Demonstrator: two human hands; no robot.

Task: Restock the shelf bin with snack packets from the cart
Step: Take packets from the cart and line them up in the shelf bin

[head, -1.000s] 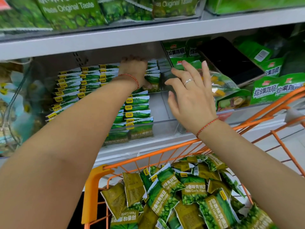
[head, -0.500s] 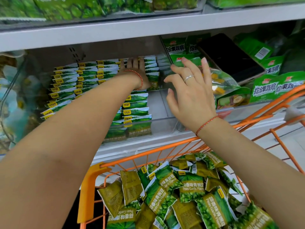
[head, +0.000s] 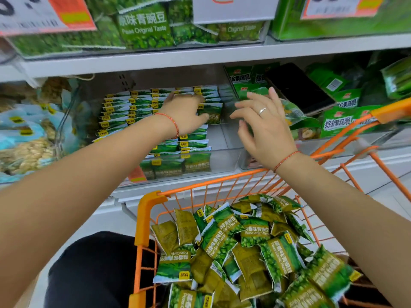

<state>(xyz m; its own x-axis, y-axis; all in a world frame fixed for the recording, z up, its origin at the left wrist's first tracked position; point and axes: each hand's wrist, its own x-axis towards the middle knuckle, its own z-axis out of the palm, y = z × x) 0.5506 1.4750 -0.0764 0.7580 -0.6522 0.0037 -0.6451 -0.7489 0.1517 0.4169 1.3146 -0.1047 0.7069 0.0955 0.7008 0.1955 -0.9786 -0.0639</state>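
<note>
My left hand (head: 184, 114) pressed the snack packets (head: 169, 121) upright in the shelf bin (head: 224, 161), right hand (head: 264, 127) open and empty beside it; light, crinkly, slippery, best pinched at sealed edges.

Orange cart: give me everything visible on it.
The cart is an orange wire basket with a solid orange, plastic-looking corner piece at its near left and another at upper right. Only the top shows, and it stands close against the lower shelf unit, below the bin. Inside lies a loose heap of green pea snack packets, lying at all angles. Neither hand touches it; the right forearm passes above its rim.
</note>
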